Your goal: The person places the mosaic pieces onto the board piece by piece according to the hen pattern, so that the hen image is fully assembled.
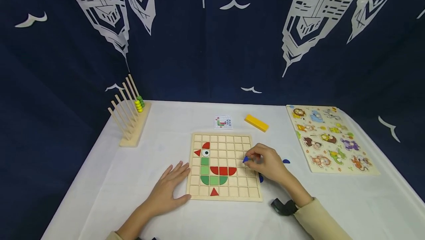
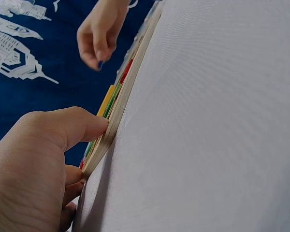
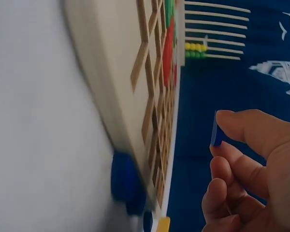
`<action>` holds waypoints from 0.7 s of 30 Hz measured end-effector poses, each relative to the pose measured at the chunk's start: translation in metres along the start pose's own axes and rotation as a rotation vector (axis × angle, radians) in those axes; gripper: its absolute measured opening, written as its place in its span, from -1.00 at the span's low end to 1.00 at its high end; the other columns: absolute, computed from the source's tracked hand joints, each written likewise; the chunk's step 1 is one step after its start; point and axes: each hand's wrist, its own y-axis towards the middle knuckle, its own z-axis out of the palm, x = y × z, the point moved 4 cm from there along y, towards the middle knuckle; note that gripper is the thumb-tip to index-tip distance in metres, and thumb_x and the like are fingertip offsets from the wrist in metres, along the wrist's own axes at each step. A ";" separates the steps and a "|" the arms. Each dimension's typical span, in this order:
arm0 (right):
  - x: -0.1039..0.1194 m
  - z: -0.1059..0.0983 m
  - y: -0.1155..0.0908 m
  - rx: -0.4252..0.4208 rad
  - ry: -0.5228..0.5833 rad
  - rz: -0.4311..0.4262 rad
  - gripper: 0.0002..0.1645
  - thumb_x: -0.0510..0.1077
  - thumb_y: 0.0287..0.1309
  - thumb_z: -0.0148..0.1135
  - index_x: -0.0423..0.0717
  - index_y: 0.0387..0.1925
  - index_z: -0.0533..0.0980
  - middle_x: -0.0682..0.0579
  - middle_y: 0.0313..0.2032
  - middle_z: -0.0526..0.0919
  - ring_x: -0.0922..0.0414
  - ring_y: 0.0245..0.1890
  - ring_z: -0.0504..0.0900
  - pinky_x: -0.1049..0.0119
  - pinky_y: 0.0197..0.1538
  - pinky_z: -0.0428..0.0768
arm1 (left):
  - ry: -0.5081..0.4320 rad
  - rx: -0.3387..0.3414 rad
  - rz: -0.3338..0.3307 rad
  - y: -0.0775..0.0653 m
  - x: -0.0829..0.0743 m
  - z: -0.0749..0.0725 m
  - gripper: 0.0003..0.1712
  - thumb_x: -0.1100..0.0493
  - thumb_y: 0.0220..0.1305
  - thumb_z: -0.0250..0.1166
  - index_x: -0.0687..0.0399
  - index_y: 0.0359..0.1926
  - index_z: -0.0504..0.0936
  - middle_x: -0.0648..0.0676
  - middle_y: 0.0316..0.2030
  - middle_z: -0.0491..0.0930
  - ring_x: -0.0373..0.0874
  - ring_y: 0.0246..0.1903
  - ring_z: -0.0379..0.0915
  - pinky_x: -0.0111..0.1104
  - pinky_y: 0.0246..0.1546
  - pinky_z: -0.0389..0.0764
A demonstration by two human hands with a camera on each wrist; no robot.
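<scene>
A wooden grid board [image 1: 244, 192] lies on the white table, with red, green and eye-marked tiles in its cells forming a bird-like figure. My left hand [image 1: 166, 186] rests at the board's left side, fingers extended and thumb against its edge. Over the board's right part, my right hand [image 1: 267, 162] pinches a small blue tile [image 1: 245, 159] between thumb and index finger. In the right wrist view this blue tile [image 3: 215, 133] is held above the grid surface. Beside the board's right edge, a loose blue piece [image 1: 261, 177] is partly visible, and a blue half-round tile [image 1: 286, 161] lies farther right.
Behind the board lie a small picture card [image 1: 223, 122] and a yellow block [image 1: 256, 122]. A peg abacus [image 1: 132, 136] with yellow and green beads stands at the left. An animal puzzle board [image 1: 332, 140] covers the table's right side. A dark patterned curtain [image 1: 206, 55] hangs behind.
</scene>
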 end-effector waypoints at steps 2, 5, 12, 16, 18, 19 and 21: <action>0.002 0.007 0.007 0.032 -0.008 0.027 -0.77 -0.18 -0.13 0.54 -0.04 -0.37 0.65 0.16 -0.44 0.56 0.26 -0.49 0.41 0.48 -0.45 0.41 | 0.000 0.005 -0.001 0.000 0.000 0.000 -0.08 -0.06 -0.06 0.46 0.18 0.34 0.41 0.04 0.41 0.31 -0.02 0.48 0.07 -0.07 0.48 -0.05; 0.002 0.017 0.014 0.059 -0.017 0.044 -0.77 -0.16 -0.13 0.56 -0.05 -0.38 0.65 0.16 -0.43 0.57 0.29 -0.49 0.40 0.49 -0.45 0.42 | 0.012 0.011 -0.002 0.000 0.001 0.000 -0.08 -0.07 -0.04 0.45 0.18 0.34 0.41 0.04 0.42 0.30 -0.02 0.48 0.07 -0.08 0.49 -0.06; 0.008 0.029 0.019 0.076 -0.068 0.054 -0.77 -0.10 -0.13 0.55 -0.01 -0.39 0.65 0.17 -0.46 0.53 0.31 -0.52 0.37 0.48 -0.46 0.38 | 0.027 -0.001 0.005 0.000 0.002 0.000 -0.08 -0.08 -0.04 0.44 0.17 0.34 0.41 0.02 0.42 0.30 -0.03 0.48 0.07 -0.08 0.48 -0.04; 0.009 0.036 0.019 0.104 -0.082 0.075 -0.77 -0.09 -0.12 0.55 -0.01 -0.39 0.65 0.18 -0.45 0.54 0.31 -0.49 0.38 0.49 -0.45 0.37 | 0.032 -0.007 0.008 0.000 0.002 0.000 -0.08 -0.08 -0.05 0.45 0.16 0.34 0.42 0.02 0.42 0.30 -0.04 0.48 0.07 -0.07 0.47 -0.02; 0.010 0.038 0.019 0.118 -0.086 0.082 -0.77 -0.08 -0.10 0.54 0.00 -0.38 0.65 0.18 -0.44 0.55 0.31 -0.47 0.39 0.49 -0.44 0.38 | 0.032 -0.009 0.008 0.000 0.001 0.000 -0.08 -0.08 -0.05 0.45 0.16 0.34 0.42 0.02 0.42 0.31 -0.04 0.47 0.08 -0.07 0.47 -0.02; 0.010 0.038 0.018 0.122 -0.086 0.085 -0.77 -0.08 -0.10 0.54 0.00 -0.37 0.65 0.19 -0.43 0.56 0.30 -0.47 0.40 0.50 -0.43 0.38 | 0.033 -0.008 0.008 -0.001 0.001 0.000 -0.08 -0.08 -0.05 0.45 0.16 0.34 0.42 0.02 0.42 0.31 -0.04 0.47 0.08 -0.08 0.47 -0.02; 0.010 0.037 0.017 0.118 -0.086 0.086 -0.76 -0.07 -0.10 0.54 -0.01 -0.35 0.66 0.18 -0.43 0.56 0.29 -0.46 0.41 0.49 -0.43 0.38 | 0.034 -0.005 0.007 -0.001 0.002 0.001 -0.08 -0.08 -0.05 0.45 0.16 0.34 0.42 0.02 0.42 0.31 -0.05 0.48 0.07 -0.08 0.47 -0.02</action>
